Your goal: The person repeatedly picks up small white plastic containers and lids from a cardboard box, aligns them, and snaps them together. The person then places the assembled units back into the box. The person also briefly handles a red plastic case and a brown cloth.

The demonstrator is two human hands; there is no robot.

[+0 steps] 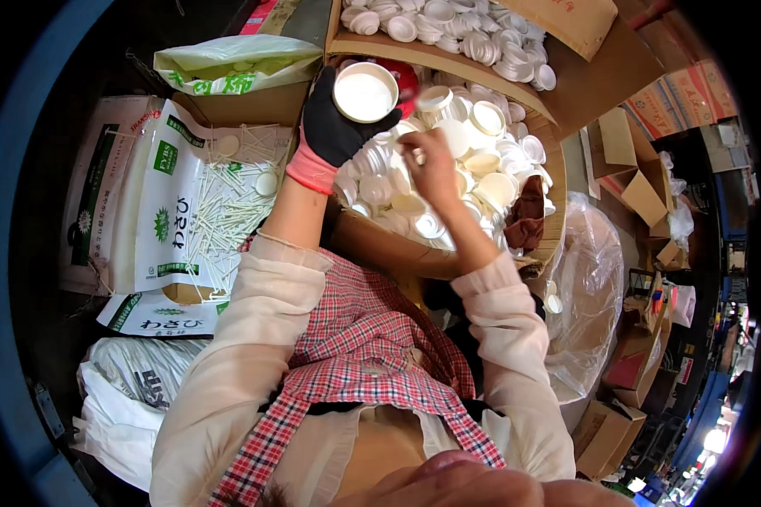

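My left hand, in a black glove with a pink cuff, holds a round white plastic lid, its hollow side facing up. It hovers over the left part of a cardboard box filled with loose white lids. Just right of it, my bare right hand is above the pile, its fingers bent together and slightly blurred. Whether something small is between those fingertips I cannot make out. Behind the held lid shows a shiny red object, partly covered by the glove.
Left stands a lined box with thin white sticks. Beyond the lids is another carton of smaller white caps. Brown cloth lies on the pile's right edge. A clear plastic bag hangs right; white sacks lie lower left.
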